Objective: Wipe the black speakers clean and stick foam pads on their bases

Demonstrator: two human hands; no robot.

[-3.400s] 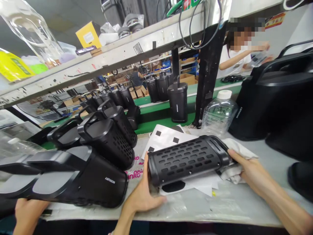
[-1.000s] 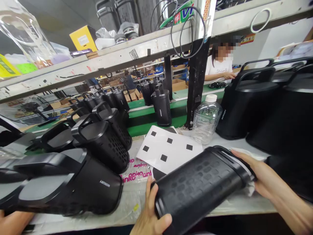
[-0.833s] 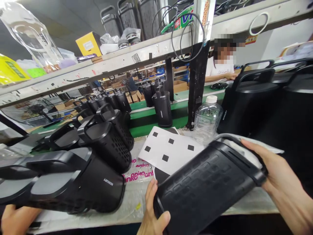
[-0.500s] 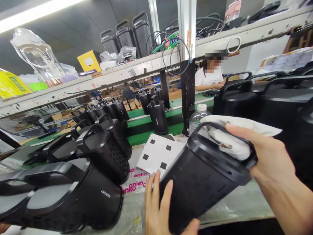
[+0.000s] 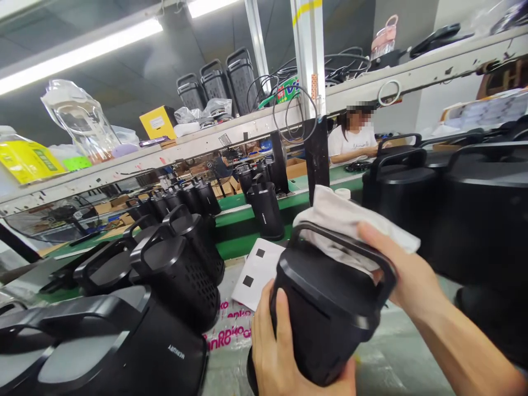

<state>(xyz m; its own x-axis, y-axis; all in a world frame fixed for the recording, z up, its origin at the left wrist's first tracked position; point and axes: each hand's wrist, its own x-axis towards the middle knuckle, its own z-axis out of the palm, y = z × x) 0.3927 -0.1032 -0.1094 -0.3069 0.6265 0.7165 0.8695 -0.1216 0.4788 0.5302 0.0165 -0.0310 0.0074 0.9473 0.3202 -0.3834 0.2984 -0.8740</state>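
A black portable speaker (image 5: 317, 308) with a carry handle is tilted in front of me. My left hand (image 5: 284, 346) is wrapped round its lower body, fingers on the left side and thumb on the near right. My right hand (image 5: 388, 258) is closed on a white cloth (image 5: 342, 220) at the far right of the handle. The cloth lies behind and under the handle, and part of it sticks out to the right. A white sheet with dark squares (image 5: 259, 272) lies on the bench behind the speaker, partly hidden by it.
Several black speakers (image 5: 177, 275) crowd the left side, one marked MERKURY; more (image 5: 487, 209) stand on the right. A green conveyor (image 5: 231, 225) runs behind, carrying speakers. A shelf (image 5: 198, 137) with a pitcher and boxes crosses above. A person (image 5: 352, 135) in white sits beyond the post.
The held speaker has turned more upright, its top now facing me. My right hand and the cloth have moved left along with it. My left hand has its grip round the lower body.
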